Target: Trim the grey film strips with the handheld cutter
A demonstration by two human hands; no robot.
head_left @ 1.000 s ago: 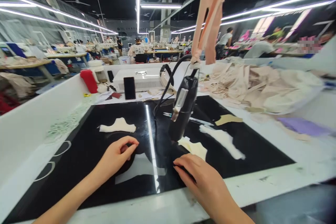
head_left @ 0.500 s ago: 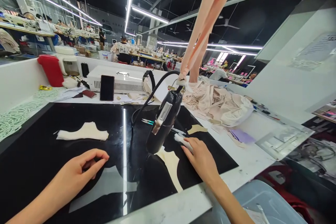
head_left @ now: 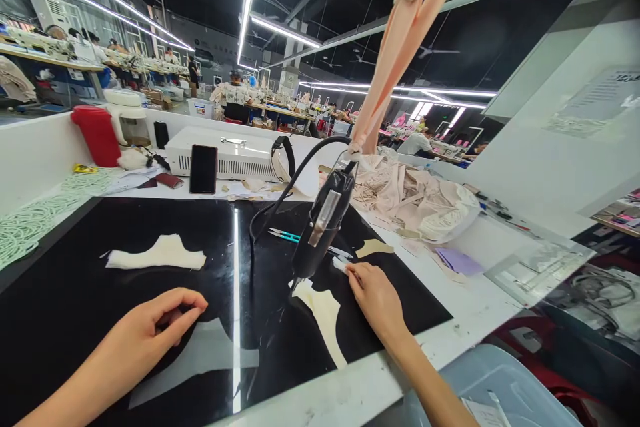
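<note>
By two hands (head_left: 135, 333) (head_left: 377, 297), one white piece (head_left: 339, 264), one grey (head_left: 213, 347).

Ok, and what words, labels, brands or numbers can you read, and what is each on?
None can be read.
Printed sheet on the right-hand white panel: too blurred.
Lettering on the far wall: too small.
Paper in the clear bin, lower right: marks unreadable.
Label on the white tub in the background: too small.

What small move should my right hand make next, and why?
Probably a gentle pinch on the white piece: the right hand is at it, though its grip is unclear, while the left hand is away, beside the translucent piece.
</note>
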